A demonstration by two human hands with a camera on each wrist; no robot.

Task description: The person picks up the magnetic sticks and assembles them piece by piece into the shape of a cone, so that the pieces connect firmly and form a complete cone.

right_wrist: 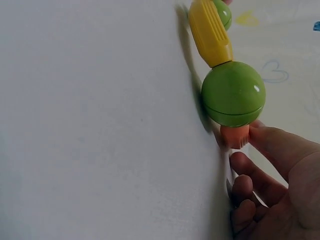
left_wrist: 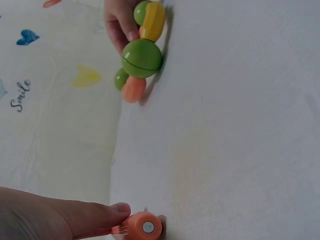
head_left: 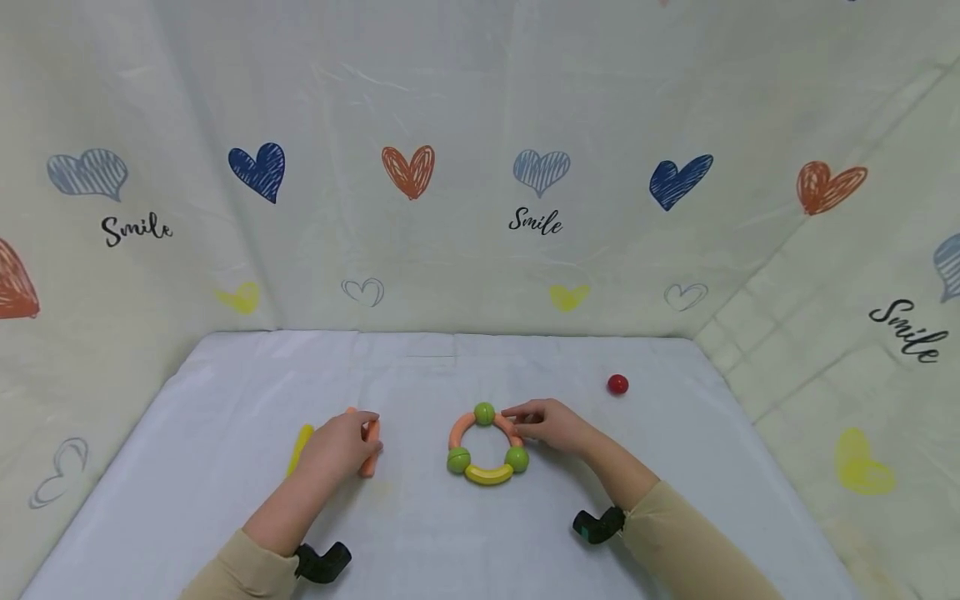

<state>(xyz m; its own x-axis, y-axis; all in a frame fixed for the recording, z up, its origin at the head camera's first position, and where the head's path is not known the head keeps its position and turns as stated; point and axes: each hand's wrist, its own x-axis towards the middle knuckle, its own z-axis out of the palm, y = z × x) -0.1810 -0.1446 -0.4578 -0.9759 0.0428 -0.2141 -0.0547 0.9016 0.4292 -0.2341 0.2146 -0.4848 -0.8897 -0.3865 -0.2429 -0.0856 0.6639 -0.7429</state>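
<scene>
Sleeves [head_left: 243, 571]: beige, nearest to me, each with a black wrist camera [head_left: 324, 563] by its cuff.
Yellow stick [head_left: 300, 447]: lies on the white tablecloth [head_left: 450, 550], just left of my left hand, which hides part of it.
Left hand [head_left: 337, 443]: I pinch an orange stick [head_left: 367, 467] between thumb and fingers; its near end bears a round silvery disc. More orange peeks out beyond my fingers; I cannot tell whether it is the same stick.
Ring [head_left: 458, 432]: flat on the cloth between my hands, its yellow arc [head_left: 489, 476] toward me with a green ball [head_left: 517, 458] at either end, and orange arcs running up both sides to a third green ball.
Right hand [head_left: 552, 423]: my thumb and finger grip the right orange arc [head_left: 506, 426], near that third ball.
Red ball [head_left: 618, 384]: beyond my right hand, well apart from the ring.
Backdrop [head_left: 465, 258]: pale sheet behind the table, printed with hearts and "Smile".
</scene>
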